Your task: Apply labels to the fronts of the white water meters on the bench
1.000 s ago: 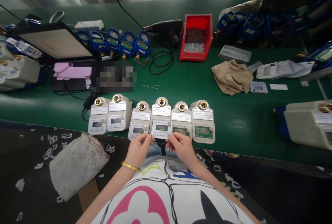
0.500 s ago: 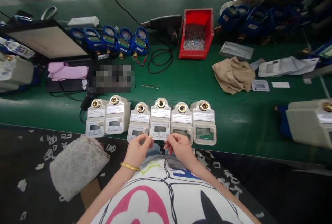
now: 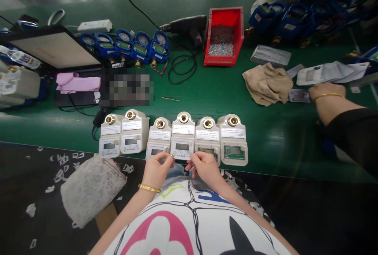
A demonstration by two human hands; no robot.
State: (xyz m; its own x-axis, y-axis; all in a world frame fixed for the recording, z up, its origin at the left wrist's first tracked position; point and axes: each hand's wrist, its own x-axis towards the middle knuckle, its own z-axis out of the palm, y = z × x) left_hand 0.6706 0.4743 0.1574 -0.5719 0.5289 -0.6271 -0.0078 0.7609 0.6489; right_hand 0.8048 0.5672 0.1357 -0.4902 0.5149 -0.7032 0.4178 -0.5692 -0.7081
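A pale water meter [image 3: 183,129] lies in the middle of a row along the bench's front edge, its white face label [image 3: 182,150] framing a grey display. My left hand [image 3: 158,168] pinches at the label's lower left corner. At the lower right corner, the thumb and fingers of my right hand [image 3: 205,168] are closed on the label. Left of it is a meter [image 3: 159,133] with a similar label, partly behind my left hand. To the right, one meter [image 3: 233,140] shows bare green circuit board around its display; my right hand partly covers the meter [image 3: 207,134] between.
Another person's hand [image 3: 327,93] reaches in from the right, beside a brown cloth [image 3: 267,84] and a windowed white card [image 3: 299,95]. Behind are tweezers [image 3: 171,98], a red bin [image 3: 238,46] of small parts, a heat gun [image 3: 186,25], blue meters [image 3: 141,46] and a laptop [image 3: 56,50].
Another person's dark-sleeved arm has come in from the right, with its hand beside the windowed white card. My two hands stay at the label's lower corners.
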